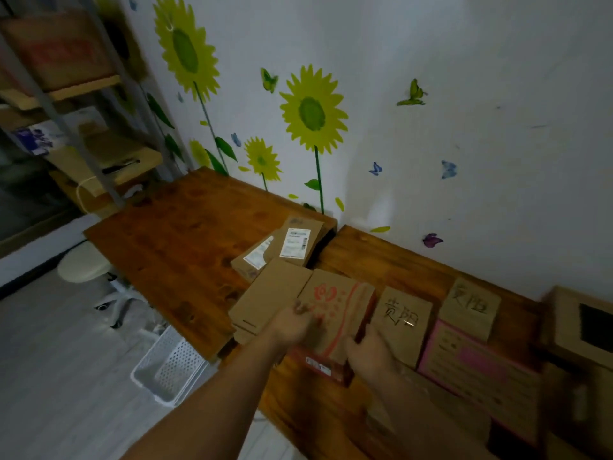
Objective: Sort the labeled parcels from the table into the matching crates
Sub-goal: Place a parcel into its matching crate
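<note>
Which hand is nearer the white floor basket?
Left. Both hands hold the red-printed box: the left hand on its side toward the white basket, the right hand opposite.

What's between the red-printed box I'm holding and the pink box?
Head view: a brown box with handwritten characters sits between the red-printed box and pink box.

Wooden tabletop (172,234) lies open on the left; marked boxes (403,322) crowd the right, labeled parcels (292,242) the back.
</note>
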Demonstrator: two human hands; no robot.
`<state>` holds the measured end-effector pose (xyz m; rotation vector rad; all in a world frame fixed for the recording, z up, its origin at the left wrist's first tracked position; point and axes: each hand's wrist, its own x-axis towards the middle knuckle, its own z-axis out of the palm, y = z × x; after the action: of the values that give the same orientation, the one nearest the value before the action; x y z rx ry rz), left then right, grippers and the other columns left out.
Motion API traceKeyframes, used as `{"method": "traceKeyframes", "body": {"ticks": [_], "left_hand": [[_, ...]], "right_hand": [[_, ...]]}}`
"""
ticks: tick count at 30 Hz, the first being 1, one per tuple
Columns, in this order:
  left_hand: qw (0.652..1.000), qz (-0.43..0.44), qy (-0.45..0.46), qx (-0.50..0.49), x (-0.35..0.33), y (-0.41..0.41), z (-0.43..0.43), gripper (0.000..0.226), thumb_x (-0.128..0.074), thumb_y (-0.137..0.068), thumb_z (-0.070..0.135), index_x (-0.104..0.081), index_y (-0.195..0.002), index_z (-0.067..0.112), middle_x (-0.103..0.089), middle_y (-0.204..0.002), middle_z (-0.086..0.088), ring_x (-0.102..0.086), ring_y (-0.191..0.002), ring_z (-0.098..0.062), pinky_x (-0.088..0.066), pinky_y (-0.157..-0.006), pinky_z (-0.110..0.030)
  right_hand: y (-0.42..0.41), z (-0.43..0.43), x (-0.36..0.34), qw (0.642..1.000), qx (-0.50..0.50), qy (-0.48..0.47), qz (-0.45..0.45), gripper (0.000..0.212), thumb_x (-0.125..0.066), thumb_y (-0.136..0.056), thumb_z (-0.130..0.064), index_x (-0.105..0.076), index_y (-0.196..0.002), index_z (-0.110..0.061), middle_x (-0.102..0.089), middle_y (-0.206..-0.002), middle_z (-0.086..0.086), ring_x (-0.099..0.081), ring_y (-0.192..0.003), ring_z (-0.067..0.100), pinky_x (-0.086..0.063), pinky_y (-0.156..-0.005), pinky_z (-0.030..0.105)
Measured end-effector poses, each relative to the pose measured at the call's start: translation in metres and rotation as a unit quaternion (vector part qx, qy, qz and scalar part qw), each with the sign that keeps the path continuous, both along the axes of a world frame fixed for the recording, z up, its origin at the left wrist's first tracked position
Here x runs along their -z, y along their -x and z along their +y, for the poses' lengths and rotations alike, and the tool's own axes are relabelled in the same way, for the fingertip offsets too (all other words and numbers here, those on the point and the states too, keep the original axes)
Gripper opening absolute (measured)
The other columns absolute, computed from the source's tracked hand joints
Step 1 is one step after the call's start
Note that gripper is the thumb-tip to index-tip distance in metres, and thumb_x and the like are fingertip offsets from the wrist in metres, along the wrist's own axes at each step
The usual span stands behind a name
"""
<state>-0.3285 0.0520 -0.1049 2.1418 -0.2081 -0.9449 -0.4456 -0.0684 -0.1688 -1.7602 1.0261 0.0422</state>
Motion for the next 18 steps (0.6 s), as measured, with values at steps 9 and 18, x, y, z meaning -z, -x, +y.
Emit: {"method": "traceKeyframes", "body": {"ticks": [9,18], "left_hand": [[0.993,0.008,0.016,0.12,0.041,-0.072,-0.046,0.05,-0.054,-0.101,0.049,-0.063,-0.134,0.013,-0.067,-0.13,-0.01,-0.062,-0.118,-0.03,-0.05,-0.105,-0.041],[0.983,-0.006,0.008,0.186,0.054,-0.107,-0.061,0.076,-0.051,-0.091,0.044,-0.028,-0.159,0.02,-0.042,-0.154,-0.01,-0.052,-0.128,-0.031,-0.05,-0.104,-0.046]], "right_hand": [[-0.037,0.002,0.024,0.994,0.096,0.023,0.052,0.038,-0.062,-0.097,-0.036,-0.059,-0.127,-0.012,-0.06,-0.128,0.007,-0.062,-0.112,0.023,-0.053,-0.097,0.036],[-0.053,0.029,0.0,0.974,0.214,0.019,0.074,0.046,-0.055,-0.105,-0.026,-0.043,-0.148,-0.016,-0.053,-0.142,0.007,-0.057,-0.125,0.025,-0.052,-0.1,0.039]]}}
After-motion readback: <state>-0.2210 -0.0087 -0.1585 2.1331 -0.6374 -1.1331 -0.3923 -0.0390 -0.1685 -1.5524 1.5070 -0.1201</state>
